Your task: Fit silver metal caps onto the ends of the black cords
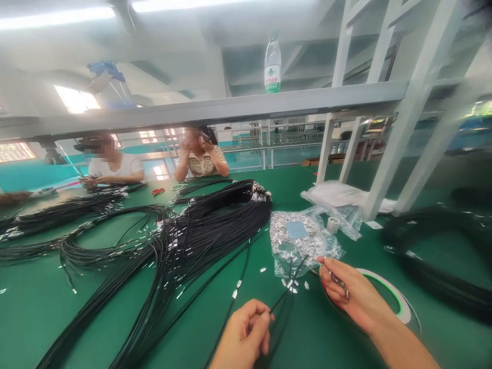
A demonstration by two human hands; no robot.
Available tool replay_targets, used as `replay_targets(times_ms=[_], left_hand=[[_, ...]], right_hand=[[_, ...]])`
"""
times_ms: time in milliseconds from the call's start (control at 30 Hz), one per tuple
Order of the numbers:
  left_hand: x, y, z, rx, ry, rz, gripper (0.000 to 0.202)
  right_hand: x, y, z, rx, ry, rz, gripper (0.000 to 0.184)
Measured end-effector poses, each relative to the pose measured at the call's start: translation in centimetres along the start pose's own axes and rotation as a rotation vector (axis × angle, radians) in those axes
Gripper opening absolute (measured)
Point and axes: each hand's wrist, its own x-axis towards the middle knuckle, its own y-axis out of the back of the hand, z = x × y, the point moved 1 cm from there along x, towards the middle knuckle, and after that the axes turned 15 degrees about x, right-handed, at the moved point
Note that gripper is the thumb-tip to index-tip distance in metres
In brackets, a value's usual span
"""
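Observation:
My left hand (249,328) is closed, pinching a thin black cable (279,303) between thumb and fingers. The cable runs up and right, where its end crosses a few small silvery pieces (291,286) on the green table. My right hand (348,289) is closed around a small dark metal tool (340,285); its kind is mostly hidden by the fingers. Thumb and forefinger meet near the cable's upper end. Just beyond my hands lies a clear plastic bag (298,238) filled with small silvery parts. Another cable (240,269) with silvery parts lies beside my left hand.
Thick bundles of black cables (215,220) cover the left of the table (31,307). A white-green ring (397,297) lies beside my right wrist, a black coil (442,266) farther right. A metal shelf (230,110) carries a bottle (272,66). Two people sit opposite.

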Motion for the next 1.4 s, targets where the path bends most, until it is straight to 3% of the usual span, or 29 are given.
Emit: replay_targets(times_ms=[167,633,1000,1233,1400], left_hand=[[0.0,0.5,0.1,0.049,0.005,-0.041,0.047],[0.0,0.5,0.3,0.061,0.035,-0.036,0.057],[0.0,0.4,0.3,0.141,0.037,-0.017,0.057],[0.1,0.2,0.0,0.136,0.013,-0.014,0.049],[0.2,0.3,-0.3,0.176,-0.011,0.006,0.042]], right_hand=[[0.4,0.0,-0.7,0.012,0.043,0.019,0.042],[0.9,0.4,-1.0,-0.010,0.097,0.025,0.037],[0.8,0.4,-1.1,-0.177,0.149,0.050,0.036],[0.8,0.2,-1.0,-0.306,0.108,0.053,0.031],[0.4,0.1,-1.2,-0.301,-0.023,-0.054,0.035]])
